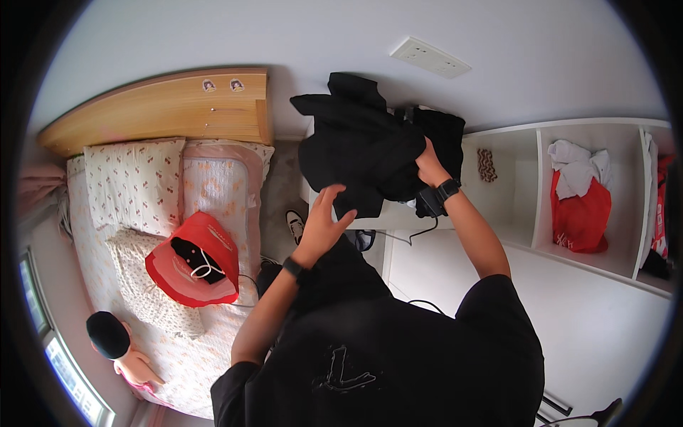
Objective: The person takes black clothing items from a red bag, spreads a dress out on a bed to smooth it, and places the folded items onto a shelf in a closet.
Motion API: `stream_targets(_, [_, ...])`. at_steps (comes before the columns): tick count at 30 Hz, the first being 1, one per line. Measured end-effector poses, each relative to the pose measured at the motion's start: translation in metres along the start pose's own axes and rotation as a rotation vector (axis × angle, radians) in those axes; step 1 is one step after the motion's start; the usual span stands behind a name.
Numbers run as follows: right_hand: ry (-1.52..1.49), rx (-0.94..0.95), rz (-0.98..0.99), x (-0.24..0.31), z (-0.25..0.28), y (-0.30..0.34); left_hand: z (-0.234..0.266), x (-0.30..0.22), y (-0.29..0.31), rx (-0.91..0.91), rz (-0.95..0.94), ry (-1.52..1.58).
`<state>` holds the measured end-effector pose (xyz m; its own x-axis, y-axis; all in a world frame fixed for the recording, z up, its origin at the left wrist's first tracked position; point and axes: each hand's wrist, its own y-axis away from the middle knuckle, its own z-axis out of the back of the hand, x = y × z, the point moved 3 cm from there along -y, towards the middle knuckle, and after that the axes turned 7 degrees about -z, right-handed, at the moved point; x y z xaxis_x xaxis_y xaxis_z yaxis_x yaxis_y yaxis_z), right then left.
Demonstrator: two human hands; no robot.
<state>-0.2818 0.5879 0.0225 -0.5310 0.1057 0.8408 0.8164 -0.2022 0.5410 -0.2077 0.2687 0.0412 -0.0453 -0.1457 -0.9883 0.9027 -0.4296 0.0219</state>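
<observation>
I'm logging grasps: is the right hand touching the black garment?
Touching: the head view shows the right hand holding the black garment at its right edge, with no gap visible.

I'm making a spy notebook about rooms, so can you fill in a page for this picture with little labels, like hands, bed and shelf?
Right hand: gripping a black garment; the hand is at its right side
Left hand: open, close to the garment; touching or not is unclear
Bed: patterned pillow, open red bag with something black inside, doll with black hair
Shelf: white cloth above a red bag in one compartment
Wall: white socket panel
</observation>
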Motion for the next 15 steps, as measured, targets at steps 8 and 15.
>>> stream_targets(8, [-0.193, 0.002, -0.185, -0.006, -0.009, 0.026, -0.04, 0.022, -0.033, 0.044, -0.089, -0.09])
stream_targets(15, [-0.087, 0.215, -0.037, 0.04, -0.019, 0.098, -0.004, -0.023, -0.094, 0.128, -0.462, -0.56])
